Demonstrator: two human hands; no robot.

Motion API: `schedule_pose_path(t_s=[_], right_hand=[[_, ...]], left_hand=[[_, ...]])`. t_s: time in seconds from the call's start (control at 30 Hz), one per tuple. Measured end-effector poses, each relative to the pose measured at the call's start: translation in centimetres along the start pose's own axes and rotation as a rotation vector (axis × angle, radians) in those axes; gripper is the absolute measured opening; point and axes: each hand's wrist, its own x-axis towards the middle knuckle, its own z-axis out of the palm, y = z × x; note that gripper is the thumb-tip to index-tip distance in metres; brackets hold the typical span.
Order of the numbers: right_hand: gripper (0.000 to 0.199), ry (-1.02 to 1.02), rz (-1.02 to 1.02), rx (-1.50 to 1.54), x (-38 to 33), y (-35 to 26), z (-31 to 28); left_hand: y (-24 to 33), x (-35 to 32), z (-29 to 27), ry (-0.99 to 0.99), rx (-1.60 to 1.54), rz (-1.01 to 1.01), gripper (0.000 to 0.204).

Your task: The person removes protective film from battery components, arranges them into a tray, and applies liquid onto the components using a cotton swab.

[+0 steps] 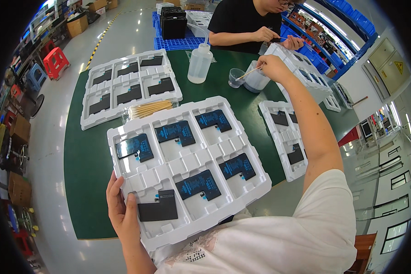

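The left hand [124,211] grips the left edge of a white tray [190,157], which carries six flat L-shaped batteries [199,184] at the green bench's [91,182] near edge. Toward the far edge, the right hand [275,68] pinches a thin stick [251,72], its tip at a small clear cup [235,82].

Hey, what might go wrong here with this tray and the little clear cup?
The white tray, held at its side by the left hand, appears to reach past the green table's near edge; if it tips, the L-shaped pieces might slide.

The right hand holds a thin stick near the small clear cup; a bump could topple it.
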Motion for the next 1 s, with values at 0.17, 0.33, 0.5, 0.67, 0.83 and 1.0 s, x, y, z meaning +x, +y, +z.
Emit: schedule_pose_path(t_s=[0.17,0.33,0.5,0.67,0.83,1.0], right_hand=[[0.014,0.004,0.044,-0.018,0.5,0.7,0.3],[0.018,-0.030,0.032,-0.221,1.6,1.4,0.7],[0.024,-0.106,-0.139,-0.427,2.4,2.5,0.4],[0.024,-0.086,0.016,-0.270,1.3,0.2,-0.5],[0.021,0.090,0.115,-0.094,-1.7,-1.3,-2.0],[0.021,0.373,0.087,-0.030,-5.9,-3.2,-0.7]], left_hand=[[0.1,0.0,0.0,0.001,0.002,-0.002,0.040],[0.0,0.0,0.0,0.005,0.010,0.002,0.040],[-0.1,0.0,0.1,0.006,-0.008,-0.004,0.040],[-0.2,-0.1,0.0,0.011,-0.007,-0.004,0.040],[-0.2,-0.1,0.0,0.006,-0.002,-0.005,0.041],[-0.1,-0.1,-0.1,0.004,-0.005,0.004,0.040]])
